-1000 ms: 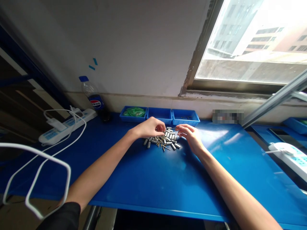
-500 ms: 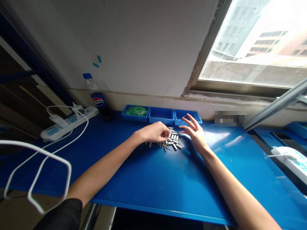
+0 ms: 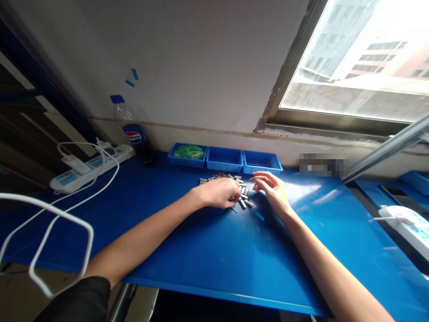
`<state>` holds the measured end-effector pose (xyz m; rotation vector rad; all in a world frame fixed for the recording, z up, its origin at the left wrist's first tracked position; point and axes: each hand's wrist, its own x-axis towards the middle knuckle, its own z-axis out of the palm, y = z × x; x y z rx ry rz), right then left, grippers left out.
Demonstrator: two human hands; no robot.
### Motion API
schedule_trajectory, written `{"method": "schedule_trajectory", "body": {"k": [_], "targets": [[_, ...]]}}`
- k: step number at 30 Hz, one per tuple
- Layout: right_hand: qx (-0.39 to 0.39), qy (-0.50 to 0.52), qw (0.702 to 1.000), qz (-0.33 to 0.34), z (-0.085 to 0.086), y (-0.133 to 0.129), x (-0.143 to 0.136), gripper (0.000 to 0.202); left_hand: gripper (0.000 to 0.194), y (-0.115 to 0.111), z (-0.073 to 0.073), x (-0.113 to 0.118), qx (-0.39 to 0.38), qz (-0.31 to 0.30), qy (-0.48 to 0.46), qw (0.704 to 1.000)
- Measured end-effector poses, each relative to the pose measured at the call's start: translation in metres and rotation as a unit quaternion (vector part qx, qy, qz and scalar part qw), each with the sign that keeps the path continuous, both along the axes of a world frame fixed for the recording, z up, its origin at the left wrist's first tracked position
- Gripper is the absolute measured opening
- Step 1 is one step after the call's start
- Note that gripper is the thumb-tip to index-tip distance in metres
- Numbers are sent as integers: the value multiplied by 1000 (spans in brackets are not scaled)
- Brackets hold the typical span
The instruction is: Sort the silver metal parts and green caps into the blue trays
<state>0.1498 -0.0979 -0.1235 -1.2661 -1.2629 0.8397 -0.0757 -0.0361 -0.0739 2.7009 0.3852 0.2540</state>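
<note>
Small silver cylinders (image 3: pixel 248 203) and thin pointed metal pieces (image 3: pixel 219 174) lie in a loose pile on the blue table. Over the pile, my left hand (image 3: pixel 221 192) is closed with its fingertips down among the parts; what they pinch, if anything, is hidden. My right hand (image 3: pixel 271 188) hovers just right of the pile, fingers apart and slightly curled, holding nothing. Behind stand three blue bins: the left bin (image 3: pixel 187 164) has green bags, the middle bin (image 3: pixel 224 167) shows nothing inside, and the right bin (image 3: pixel 263 169) has a few thin dark pieces.
A cola bottle (image 3: pixel 134 132) stands at the back left beside a white power strip (image 3: pixel 90 172). White cables loop over the table's left side. Another power strip (image 3: pixel 407 226) is at the right, near a slanted metal bar (image 3: pixel 385 150).
My left hand has moved slightly right and down over the pile. My right hand has come lower, away from the right bin, with its fingers more curled. The view has shifted slightly.
</note>
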Motion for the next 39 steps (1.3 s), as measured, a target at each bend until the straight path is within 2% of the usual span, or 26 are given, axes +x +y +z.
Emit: {"method": "schedule_trajectory", "body": {"k": [4,10,14,17,23,27,32,34,37,39], "targets": [[-10,10,1000,2,-1,0,-1,25,7,-3,0,0,4,-17,31,999],[-19,5,1000,8,-2,0,-2,24,13,-9,-7,4,59,1,38,998],[-13,1,1000,11,-2,1,-2,25,11,-11,-3,5,72,4,33,997],[-10,4,1000,10,-2,0,-2,24,9,-9,4,4,51,24,6,998],[-20,28,999,37,1,-2,-3,21,7,4,14,-1,-68,106,-91,988],[-52,56,992,100,5,-7,-9,24,11,8,11,-1,-94,125,-120,980],[-80,57,986,134,6,-9,-19,24,10,6,5,3,-83,121,-112,983],[-86,76,985,132,4,-8,-19,24,13,6,5,3,-76,121,-106,984],[-78,109,986,94,0,-5,-15,23,21,8,10,0,-54,128,-81,987],[-58,125,989,60,0,-2,-11,24,17,12,14,-4,-42,126,-55,990]]}}
